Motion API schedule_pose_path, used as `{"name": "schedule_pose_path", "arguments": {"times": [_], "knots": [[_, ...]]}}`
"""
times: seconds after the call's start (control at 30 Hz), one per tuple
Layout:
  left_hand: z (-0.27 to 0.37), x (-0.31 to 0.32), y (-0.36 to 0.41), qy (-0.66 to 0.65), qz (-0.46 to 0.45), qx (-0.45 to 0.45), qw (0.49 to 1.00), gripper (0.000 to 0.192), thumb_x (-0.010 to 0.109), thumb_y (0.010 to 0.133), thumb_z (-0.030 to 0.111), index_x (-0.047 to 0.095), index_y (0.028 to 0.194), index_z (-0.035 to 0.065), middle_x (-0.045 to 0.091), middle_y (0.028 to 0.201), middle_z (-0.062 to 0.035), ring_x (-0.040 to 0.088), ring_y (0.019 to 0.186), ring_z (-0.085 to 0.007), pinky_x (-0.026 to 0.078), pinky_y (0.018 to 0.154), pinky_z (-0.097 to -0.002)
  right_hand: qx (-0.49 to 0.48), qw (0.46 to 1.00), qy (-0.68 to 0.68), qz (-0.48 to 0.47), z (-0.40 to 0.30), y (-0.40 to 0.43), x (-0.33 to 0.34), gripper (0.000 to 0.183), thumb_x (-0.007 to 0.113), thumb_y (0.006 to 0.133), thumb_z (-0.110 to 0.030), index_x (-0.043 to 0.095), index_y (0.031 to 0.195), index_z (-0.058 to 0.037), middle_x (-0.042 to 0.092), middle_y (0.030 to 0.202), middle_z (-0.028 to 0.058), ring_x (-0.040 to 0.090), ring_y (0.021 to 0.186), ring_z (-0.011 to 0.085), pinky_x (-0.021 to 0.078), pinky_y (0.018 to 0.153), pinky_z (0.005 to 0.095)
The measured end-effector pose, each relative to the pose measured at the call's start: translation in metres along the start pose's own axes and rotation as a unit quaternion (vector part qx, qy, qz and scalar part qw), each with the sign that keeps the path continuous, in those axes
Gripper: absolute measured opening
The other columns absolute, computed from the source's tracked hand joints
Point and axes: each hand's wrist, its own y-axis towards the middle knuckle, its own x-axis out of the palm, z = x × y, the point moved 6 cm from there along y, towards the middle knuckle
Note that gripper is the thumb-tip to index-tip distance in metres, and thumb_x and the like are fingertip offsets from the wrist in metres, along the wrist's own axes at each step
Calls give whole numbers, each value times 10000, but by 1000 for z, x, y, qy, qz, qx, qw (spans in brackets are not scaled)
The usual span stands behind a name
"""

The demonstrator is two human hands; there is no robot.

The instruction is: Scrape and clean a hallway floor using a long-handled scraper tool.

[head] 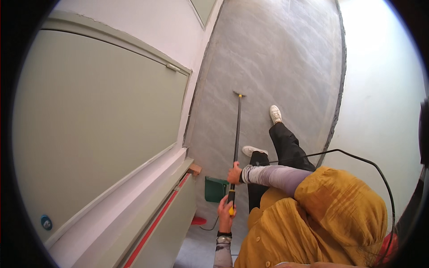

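Observation:
A long dark pole with yellow fittings (238, 130) slopes down to the grey floor, ending in a narrow dark head (239, 94); whether that is a brush or a scraper cannot be told. My right hand (235, 174) grips the shaft, thumb uppermost. Below it, my left hand (227, 210) is closed around the black grip near the yellow end cap. A green dustpan (213, 190) lies on the floor beside the shaft, partly hidden by my right hand and the pole.
A reddish brick (195, 169) sits by the open door (167, 221) with a red strip along its edge. Another closed door (100, 117) is at left. A black cable (365, 160) loops at right. A red object (198, 221) lies near the door. Walls flank the floor.

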Motion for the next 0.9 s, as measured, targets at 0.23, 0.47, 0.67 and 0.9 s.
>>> {"name": "schedule_pose_path", "arguments": {"times": [0.23,0.47,0.67,0.9], "knots": [[-18,15,-33,19,24,-15,999,396,555,797,65,460,1180,42,540,644,-65,471,423,-102,323,349,-195,-1,1000,10,1,-15,-36,0,88,594,716,-241,637,729,-165,594,718,9,542,793,183,347,611,562],[5,36,10,3,15,34,999,379,555,795,78,467,1161,38,531,649,-75,452,412,-110,320,344,-207,26,997,-46,59,40,-25,-23,103,608,685,-250,634,716,-155,598,719,3,546,803,180,363,626,549],[16,64,-10,-31,-11,56,998,369,559,805,102,471,1158,36,526,644,-64,446,405,-94,300,337,-197,-22,997,-71,16,44,-40,-33,87,609,676,-234,628,716,-160,584,696,0,553,780,182,371,595,529],[-71,-20,-129,-57,63,-5,996,369,549,807,83,458,1162,48,538,659,-50,466,455,-79,328,372,-198,-181,982,-10,-54,-122,-71,17,72,613,683,-216,619,705,-147,591,686,16,555,723,199,361,527,530]]}}
